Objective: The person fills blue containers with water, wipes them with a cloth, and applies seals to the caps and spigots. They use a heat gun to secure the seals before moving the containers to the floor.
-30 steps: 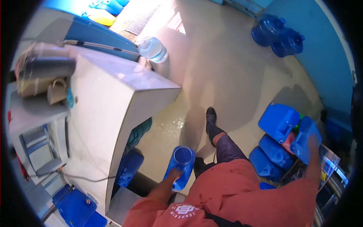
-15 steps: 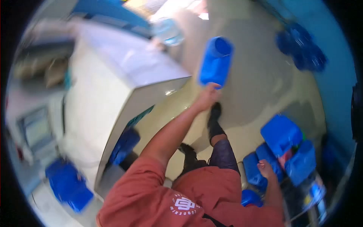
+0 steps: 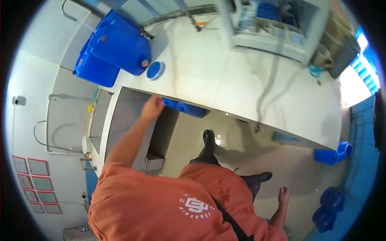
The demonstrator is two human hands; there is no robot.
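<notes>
My left hand (image 3: 153,107) is raised near the counter's front edge, its fingers curled with nothing visible in them. Closest to it on the counter (image 3: 209,76) are a round blue lid (image 3: 155,71) and a large blue jerrycan (image 3: 120,44) with a small pale cap low on its side. Below the counter, partly hidden by the edge, lies another blue can (image 3: 187,108). My right hand (image 3: 284,195) hangs low over the floor at my side, loosely closed and touching nothing.
A blue container (image 3: 333,154) with a wide opening lies on the floor beyond the counter's right end. Several clear blue water bottles (image 3: 329,209) stand by the blue wall. A shelf unit (image 3: 273,42), a mug (image 3: 322,56) and turquoise scissors (image 3: 315,71) are on the counter.
My view has turned towards the long counter. The left hand no longer holds the blue container; a similar one now lies on the floor at right. My right hand is away from the stacked cans.
</notes>
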